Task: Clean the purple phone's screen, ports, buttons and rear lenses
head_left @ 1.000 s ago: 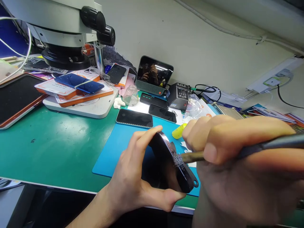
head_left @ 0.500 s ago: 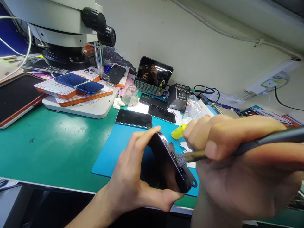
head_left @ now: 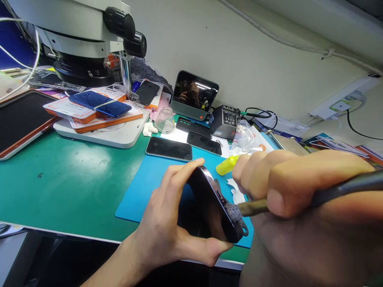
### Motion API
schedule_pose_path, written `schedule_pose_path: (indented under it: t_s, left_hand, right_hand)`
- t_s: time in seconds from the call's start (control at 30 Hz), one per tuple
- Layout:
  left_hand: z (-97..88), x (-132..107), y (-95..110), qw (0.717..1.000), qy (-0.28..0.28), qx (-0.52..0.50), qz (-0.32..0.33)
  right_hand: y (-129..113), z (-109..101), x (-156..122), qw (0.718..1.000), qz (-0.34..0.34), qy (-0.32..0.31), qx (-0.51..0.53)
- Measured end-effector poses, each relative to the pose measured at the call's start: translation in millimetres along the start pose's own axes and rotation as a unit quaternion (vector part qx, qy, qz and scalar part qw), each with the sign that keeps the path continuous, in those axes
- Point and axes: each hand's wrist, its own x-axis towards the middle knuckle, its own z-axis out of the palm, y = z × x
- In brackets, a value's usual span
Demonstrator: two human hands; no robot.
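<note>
My left hand [head_left: 167,215] grips a dark smartphone [head_left: 200,211] by its long edges, the thumb on the near side and fingers on the far side. The phone is tilted, so its bottom edge with the charging port faces right. In my right hand [head_left: 305,207] is a brush [head_left: 254,208] with a dark handle and a brass-coloured neck. Its grey bristle tip [head_left: 234,212] touches the phone's bottom edge, below the port. A small tab with a hole sticks out at the phone's near corner. Most of the brush handle is hidden by my fingers.
Below the phone lies a blue mat [head_left: 134,199] on a green table [head_left: 74,179]. Another phone [head_left: 169,148], a yellow bottle [head_left: 226,165] and a glass jar [head_left: 164,119] are beyond. A microscope [head_left: 83,40] stands at the left, with orange-edged boxes [head_left: 107,122] on its base.
The brush tip has slid along the phone's bottom edge, away from the port toward the near corner. My right hand moved slightly right and down. The left hand and phone stay nearly still.
</note>
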Motion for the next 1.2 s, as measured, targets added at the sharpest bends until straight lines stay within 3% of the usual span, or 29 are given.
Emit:
schedule_pose_path:
  t_s: [0.43,0.97,1.13,1.2]
  left_hand:
    - [-0.5,0.6,-0.4,1.000,-0.003,-0.001,0.002]
    - [-0.5,0.3,1.3,1.000,0.000,0.003,0.000]
    - [0.4,-0.3,0.0,1.000,0.001,-0.003,-0.001]
    - [0.6,-0.4,-0.5,1.000,0.001,-0.002,-0.004]
  right_hand:
    - [-6.0,3.3,-3.3,0.999,-0.029,0.013,-0.008]
    - [-0.9,-0.2,-8.1,0.996,-0.086,-0.027,0.016]
    - [2.2,1.8,-5.3,0.999,-0.032,0.037,0.001]
    - [0.0,3.4,-2.7,1.000,-0.003,0.030,-0.001]
